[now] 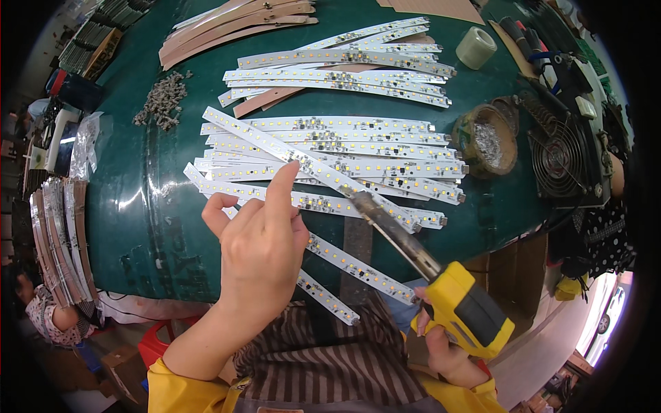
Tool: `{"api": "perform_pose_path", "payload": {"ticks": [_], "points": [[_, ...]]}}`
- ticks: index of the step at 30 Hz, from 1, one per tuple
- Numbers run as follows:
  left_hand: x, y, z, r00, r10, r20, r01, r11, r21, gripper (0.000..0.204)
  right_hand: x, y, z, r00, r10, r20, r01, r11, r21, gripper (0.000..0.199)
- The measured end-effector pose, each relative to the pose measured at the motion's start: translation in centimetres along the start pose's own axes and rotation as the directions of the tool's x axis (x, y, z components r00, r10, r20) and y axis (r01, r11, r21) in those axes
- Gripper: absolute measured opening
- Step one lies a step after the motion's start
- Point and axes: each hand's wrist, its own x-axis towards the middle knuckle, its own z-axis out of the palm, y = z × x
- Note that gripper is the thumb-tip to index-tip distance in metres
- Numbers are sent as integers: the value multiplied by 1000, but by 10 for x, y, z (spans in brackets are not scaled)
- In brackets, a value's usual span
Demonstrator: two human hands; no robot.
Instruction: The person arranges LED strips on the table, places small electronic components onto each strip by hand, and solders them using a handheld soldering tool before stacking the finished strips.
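Note:
My right hand (447,351) grips a yellow and black soldering gun (468,310), its metal barrel slanting up to the left. The dark tip lies over or against a white LED strip board (275,146) resting diagonally on a pile of similar boards (385,168). My left hand (258,241) reaches over the pile with fingers apart; its index fingertip is at the diagonal board, seemingly touching it. Two more LED boards (361,268) stick out toward me, partly hidden by the left hand.
Behind lies another stack of LED boards (344,62); brown strips (234,27) are farther left. Small metallic parts (163,101) form a heap on the green table (131,227). To the right are a tape roll (485,141), a white roll (476,48) and a fan unit (561,158).

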Motion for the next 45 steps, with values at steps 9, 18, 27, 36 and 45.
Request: {"api": "perform_pose_path", "payload": {"ticks": [9,18,27,36,45], "points": [[-3,0,2,998,-46,-35,44,997,-58,69,45,-14,-5,964,-245,-103,236,968,-90,26],[-5,-1,1,997,-76,-32,72,991,-113,71,62,-25,-13,930,-352,-104,326,922,-207,34],[-7,-3,4,994,-55,-93,44,992,-117,74,70,-29,-17,928,-370,-32,355,909,-220,30],[-7,-2,5,995,-54,-87,44,993,-110,75,71,-26,-20,940,-340,-6,332,921,-205,29],[-8,-3,3,994,-72,-83,62,991,-115,73,73,-29,-19,929,-370,13,365,908,-207,26]]}}
